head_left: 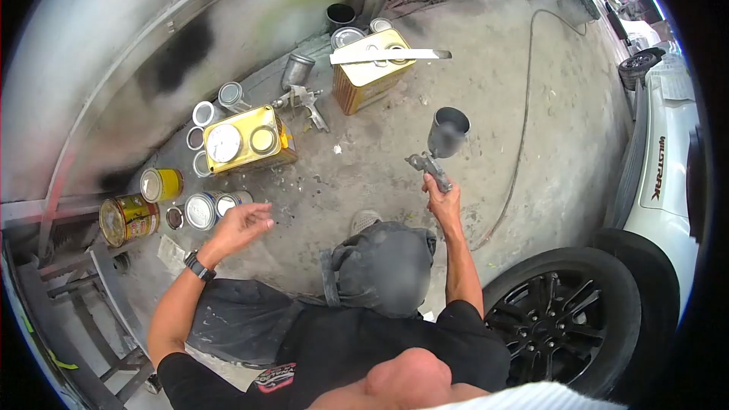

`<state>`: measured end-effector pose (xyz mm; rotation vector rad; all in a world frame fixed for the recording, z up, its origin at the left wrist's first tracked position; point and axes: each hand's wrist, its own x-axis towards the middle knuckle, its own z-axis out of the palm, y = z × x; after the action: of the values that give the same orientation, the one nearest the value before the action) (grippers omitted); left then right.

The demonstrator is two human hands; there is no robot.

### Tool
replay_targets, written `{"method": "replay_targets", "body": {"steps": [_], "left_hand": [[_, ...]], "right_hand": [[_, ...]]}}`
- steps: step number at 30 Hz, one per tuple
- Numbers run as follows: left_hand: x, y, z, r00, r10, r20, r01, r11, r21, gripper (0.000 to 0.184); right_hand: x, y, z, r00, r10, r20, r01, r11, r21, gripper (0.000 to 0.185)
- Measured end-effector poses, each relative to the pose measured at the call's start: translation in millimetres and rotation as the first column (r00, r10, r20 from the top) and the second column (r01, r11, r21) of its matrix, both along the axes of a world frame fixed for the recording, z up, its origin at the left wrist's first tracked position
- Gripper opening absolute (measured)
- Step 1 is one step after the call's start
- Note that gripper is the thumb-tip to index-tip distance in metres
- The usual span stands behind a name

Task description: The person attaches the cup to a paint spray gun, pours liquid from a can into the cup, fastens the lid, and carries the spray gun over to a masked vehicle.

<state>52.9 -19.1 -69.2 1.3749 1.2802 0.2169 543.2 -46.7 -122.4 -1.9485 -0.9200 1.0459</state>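
My right hand (442, 201) is wrapped around the handle of a spray gun (427, 165), raised above the floor. A dark grey paint cup (446, 134) sits on top of the gun, its mouth uncovered. My left hand (244, 224) hangs free, its fingers loosely bent and apart. Just beyond that hand stand two small paint tins (200, 211) and a yellow rectangular can (250, 139) with round lids on top. Farther back, a second spray gun (307, 106) lies on the floor by a metal cup (298, 70).
A pale flat stick (391, 55) lies across another rectangular can (370, 80) near the wall. Round tins (127, 220) stand at the left. A hose (524, 125) runs over the concrete floor. Close on my right are a black wheel (558, 319) and a white vehicle (664, 175).
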Motion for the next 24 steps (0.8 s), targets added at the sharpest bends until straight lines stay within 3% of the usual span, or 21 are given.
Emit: {"method": "replay_targets", "body": {"steps": [3,6,9,12,18,24], "left_hand": [[7.7,25.2,41.1,0.994,-0.015,-0.104,0.052,0.927,0.371,0.047],[9.3,48.1,60.9,0.969,0.152,-0.197,0.031,0.711,0.702,0.054],[16.3,74.3,73.2,0.905,0.234,-0.356,0.204,0.494,0.845,0.062],[15.9,89.7,63.9,0.867,0.233,-0.440,0.276,0.511,0.814,0.065],[4.2,96.3,41.8,0.879,0.129,-0.460,0.268,0.665,0.697,0.061],[1.6,98.9,38.5,0.863,0.204,-0.463,0.237,0.646,0.726,0.057]], "right_hand": [[-3.8,-2.4,0.2,1.000,-0.011,-0.004,0.011,1.000,0.004,0.039],[-7.1,-2.5,5.6,1.000,0.002,-0.003,-0.002,1.000,-0.011,0.039],[-9.2,-2.3,5.7,1.000,0.005,0.002,-0.005,1.000,0.005,0.038],[-6.9,-4.0,-0.1,0.998,0.011,0.058,-0.014,0.998,0.055,0.038],[-8.9,-8.9,10.9,1.000,-0.015,-0.003,0.015,1.000,0.024,0.039],[-6.6,-11.6,3.3,1.000,0.014,0.009,-0.015,0.996,0.084,0.039]]}}
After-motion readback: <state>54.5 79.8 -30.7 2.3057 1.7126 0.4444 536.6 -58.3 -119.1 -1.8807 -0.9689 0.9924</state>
